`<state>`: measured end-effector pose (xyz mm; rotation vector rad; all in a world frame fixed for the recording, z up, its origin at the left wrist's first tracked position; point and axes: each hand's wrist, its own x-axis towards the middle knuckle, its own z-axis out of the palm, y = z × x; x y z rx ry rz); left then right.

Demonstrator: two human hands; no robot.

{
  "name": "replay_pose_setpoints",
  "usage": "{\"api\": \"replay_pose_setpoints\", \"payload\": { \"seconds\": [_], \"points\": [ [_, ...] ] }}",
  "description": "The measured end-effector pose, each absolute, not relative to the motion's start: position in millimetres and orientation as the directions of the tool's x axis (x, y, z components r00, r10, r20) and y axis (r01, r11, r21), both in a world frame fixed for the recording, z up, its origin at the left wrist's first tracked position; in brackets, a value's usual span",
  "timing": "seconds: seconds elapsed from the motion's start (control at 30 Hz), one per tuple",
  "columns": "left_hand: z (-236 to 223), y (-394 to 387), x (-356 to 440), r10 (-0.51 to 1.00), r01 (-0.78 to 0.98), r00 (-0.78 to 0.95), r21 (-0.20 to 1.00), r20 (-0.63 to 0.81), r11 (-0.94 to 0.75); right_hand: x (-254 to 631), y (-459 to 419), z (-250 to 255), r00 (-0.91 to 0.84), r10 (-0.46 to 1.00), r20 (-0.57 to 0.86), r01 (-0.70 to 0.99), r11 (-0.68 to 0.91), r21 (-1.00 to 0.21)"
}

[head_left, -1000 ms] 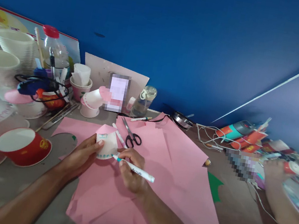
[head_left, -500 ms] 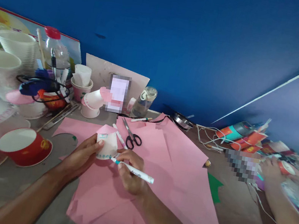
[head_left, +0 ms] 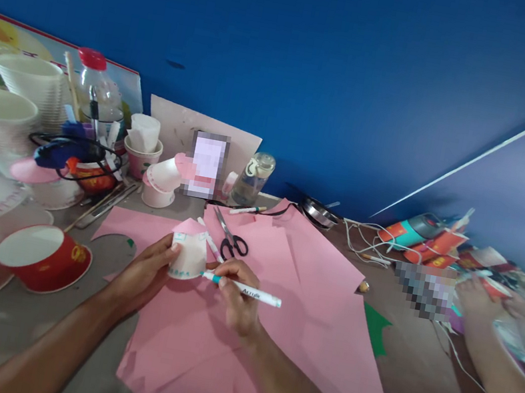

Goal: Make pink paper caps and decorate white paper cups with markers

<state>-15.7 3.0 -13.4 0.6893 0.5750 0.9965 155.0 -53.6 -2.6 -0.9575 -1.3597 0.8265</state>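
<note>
My left hand [head_left: 152, 268] grips a small white paper cup [head_left: 189, 257] by its left side. The cup is upside down with a pink paper cone on top, and teal marks run along its lower rim. In my right hand [head_left: 238, 297] is a white acrylic marker [head_left: 258, 295] with a teal collar. Its tip is at the cup's lower right edge; whether it touches I cannot tell. Under both hands lie sheets of pink paper [head_left: 313, 341]. Black-handled scissors [head_left: 234, 244] rest on the paper just beyond the cup.
A red paper bowl [head_left: 45, 258] and several white cups stand left. Behind are a blurred screen [head_left: 206, 163], a glass bottle [head_left: 253, 178] and a tape roll [head_left: 319, 213]. White cables [head_left: 361, 241] lie right, near another person's arms [head_left: 485, 344].
My right hand has shifted slightly right and up with the marker, which now lies flatter. The cup has turned a little in my left hand. The other person's hands have moved slightly.
</note>
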Motion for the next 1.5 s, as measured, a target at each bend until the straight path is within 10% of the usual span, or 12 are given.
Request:
{"api": "replay_pose_setpoints", "payload": {
  "seconds": [1.5],
  "points": [
    [-16.7,0.8,-18.2,0.889,-0.489,0.449,0.807,-0.094,0.332,147.3,-60.2,0.1,-0.024,0.851,0.524,0.165,0.52,-0.838]
  ]
}}
